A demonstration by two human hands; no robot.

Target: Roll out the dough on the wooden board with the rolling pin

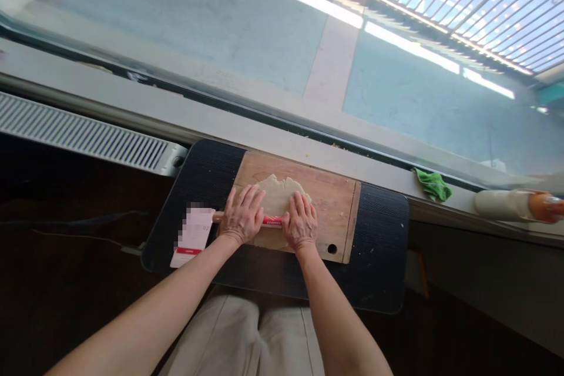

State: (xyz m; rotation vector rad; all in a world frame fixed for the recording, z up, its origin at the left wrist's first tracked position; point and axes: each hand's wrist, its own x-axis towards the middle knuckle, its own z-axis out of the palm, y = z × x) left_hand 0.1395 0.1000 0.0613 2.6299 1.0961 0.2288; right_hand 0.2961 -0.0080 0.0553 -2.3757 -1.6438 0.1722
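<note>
A wooden rolling pin (272, 221) with a red label lies across a flattened sheet of pale dough (278, 189). My left hand (242, 212) is over the pin's left part, its fingers reaching forward across it. On the right part of the pin rests my right hand (301, 220), curved over it, with fingertips at the dough. The pin's right end is hidden under that hand. The dough has a ragged far edge and shows on both sides of the pin. Beneath it is a wooden cutting board (330, 194) with a round hole near one corner.
The board sits on a small black table (379, 247) against a window sill. A pale pink card or phone screen (196, 234) lies left of the board. On the sill are a green cloth (432, 185) and a bottle (506, 204). A radiator (88, 132) stands at the left.
</note>
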